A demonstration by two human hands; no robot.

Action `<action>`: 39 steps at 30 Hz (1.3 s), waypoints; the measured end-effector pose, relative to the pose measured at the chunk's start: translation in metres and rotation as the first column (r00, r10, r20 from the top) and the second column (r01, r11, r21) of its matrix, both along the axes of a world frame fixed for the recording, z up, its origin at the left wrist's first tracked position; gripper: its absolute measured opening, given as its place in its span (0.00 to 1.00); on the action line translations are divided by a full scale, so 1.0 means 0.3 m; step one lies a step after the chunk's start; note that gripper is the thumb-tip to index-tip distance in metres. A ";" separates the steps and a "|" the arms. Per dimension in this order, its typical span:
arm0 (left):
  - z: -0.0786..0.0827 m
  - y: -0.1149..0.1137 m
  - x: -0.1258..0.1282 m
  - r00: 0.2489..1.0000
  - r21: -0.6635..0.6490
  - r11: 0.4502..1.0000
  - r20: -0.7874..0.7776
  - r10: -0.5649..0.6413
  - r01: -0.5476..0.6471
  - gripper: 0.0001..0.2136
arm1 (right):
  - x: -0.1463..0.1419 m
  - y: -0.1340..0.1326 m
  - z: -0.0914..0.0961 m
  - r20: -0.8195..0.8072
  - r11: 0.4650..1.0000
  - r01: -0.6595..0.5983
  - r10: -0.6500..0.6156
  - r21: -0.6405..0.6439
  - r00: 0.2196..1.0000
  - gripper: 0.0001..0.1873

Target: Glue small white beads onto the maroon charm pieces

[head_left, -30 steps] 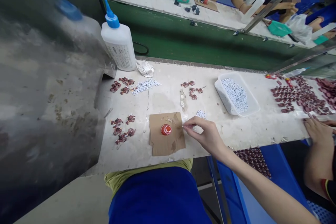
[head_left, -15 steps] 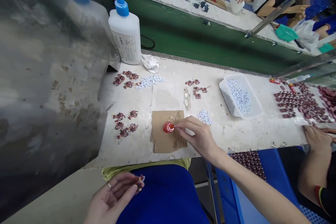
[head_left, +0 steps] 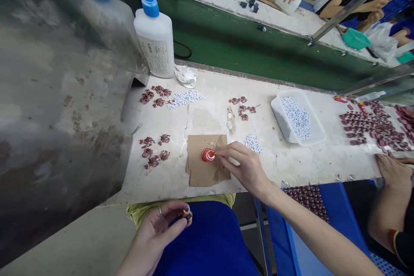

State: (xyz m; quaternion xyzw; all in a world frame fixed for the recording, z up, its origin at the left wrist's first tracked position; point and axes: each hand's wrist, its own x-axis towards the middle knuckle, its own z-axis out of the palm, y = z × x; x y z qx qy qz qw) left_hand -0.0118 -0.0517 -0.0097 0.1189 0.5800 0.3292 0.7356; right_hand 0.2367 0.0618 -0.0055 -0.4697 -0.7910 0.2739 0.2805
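Over my lap, my left hand (head_left: 164,228) pinches a small brown figurine (head_left: 187,214) between thumb and fingers. My right hand (head_left: 244,166) is closed in a pinch at the right rim of a small round red cap (head_left: 208,155), which has something shiny inside. Whatever is between those right fingertips is too small to make out. Beneath the cap lies a torn piece of cardboard (head_left: 197,172). Close to the right knuckles is a little pile of white-and-dark chips (head_left: 252,142). Several similar brown figurines (head_left: 152,161) lie left of the cardboard.
A white bottle (head_left: 155,43) with a blue nozzle stands at the back left, beside a metal panel (head_left: 80,95). To the right are a clear plastic tub (head_left: 318,131) of chips and rows of dark red pieces (head_left: 355,125). A co-worker's hand (head_left: 393,170) rests at the far right.
My left hand has moved right and slightly up with the figurine. My right hand stays at the red cap. Across the partition, a co-worker's white bottle has tilted over.
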 end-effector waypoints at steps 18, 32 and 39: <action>0.063 0.168 0.087 0.936 0.657 0.740 -0.334 0.115 0.144 0.06 | -0.071 -0.081 0.178 -0.414 0.986 0.010 -0.079 -0.167 0.907 0.10; 0.087 0.168 0.076 0.775 0.806 0.381 -0.568 0.278 0.454 0.14 | -0.101 -0.096 0.212 -0.397 0.985 -0.114 0.054 -0.131 0.916 0.07; 0.090 0.169 0.074 0.767 0.810 0.346 -0.573 0.288 0.474 0.14 | -0.084 -0.118 0.216 -0.048 0.968 -0.201 0.210 0.147 0.976 0.11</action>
